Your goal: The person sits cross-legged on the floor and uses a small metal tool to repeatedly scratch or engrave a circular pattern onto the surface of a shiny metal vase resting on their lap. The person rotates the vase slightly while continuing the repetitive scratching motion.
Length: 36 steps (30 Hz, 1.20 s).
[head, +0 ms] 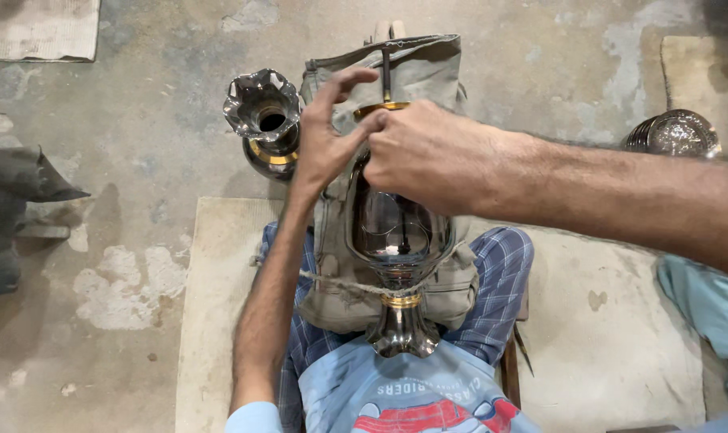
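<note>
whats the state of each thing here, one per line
left hand: fingers spread, resting at the top of the lying vase
right hand: closed, fingers pinched at the vase's gold ring
dark glossy vase: lying on its side on the padded block
padded block: on the lap, cloth-wrapped, tied with string
second vase: upright on the floor
stack of metal plates: on the floor

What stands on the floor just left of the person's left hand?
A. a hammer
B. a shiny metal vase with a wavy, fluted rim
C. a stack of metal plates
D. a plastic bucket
B: a shiny metal vase with a fluted rim stands upright on the concrete floor, right beside the left hand.
</note>
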Each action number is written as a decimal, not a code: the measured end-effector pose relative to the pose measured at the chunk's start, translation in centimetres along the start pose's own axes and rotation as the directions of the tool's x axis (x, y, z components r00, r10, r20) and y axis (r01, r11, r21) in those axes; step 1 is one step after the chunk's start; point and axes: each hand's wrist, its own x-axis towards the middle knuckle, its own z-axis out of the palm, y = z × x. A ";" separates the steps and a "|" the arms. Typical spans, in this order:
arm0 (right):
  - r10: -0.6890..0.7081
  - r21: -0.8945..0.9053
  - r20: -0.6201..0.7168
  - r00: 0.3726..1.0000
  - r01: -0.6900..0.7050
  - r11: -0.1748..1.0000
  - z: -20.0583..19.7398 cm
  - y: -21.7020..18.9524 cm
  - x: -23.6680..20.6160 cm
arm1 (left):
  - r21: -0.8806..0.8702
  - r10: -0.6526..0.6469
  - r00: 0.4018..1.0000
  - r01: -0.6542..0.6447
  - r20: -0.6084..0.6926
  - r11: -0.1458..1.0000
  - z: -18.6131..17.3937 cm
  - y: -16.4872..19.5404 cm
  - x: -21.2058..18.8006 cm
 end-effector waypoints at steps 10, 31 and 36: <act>-0.281 -0.160 0.146 0.948 0.303 0.939 -0.3 -3.0 -2.2 | -0.003 -0.311 0.950 0.311 0.023 0.950 3.5 -0.2 0.1; -0.025 0.197 0.464 0.885 -0.076 0.977 -4.4 2.4 5.9 | -0.027 -0.292 0.956 0.293 0.021 0.956 3.2 0.8 -1.5; 0.083 0.290 0.442 0.893 -0.230 0.929 -3.0 4.6 4.7 | -0.059 -0.294 0.954 0.297 0.054 0.953 3.8 0.4 0.0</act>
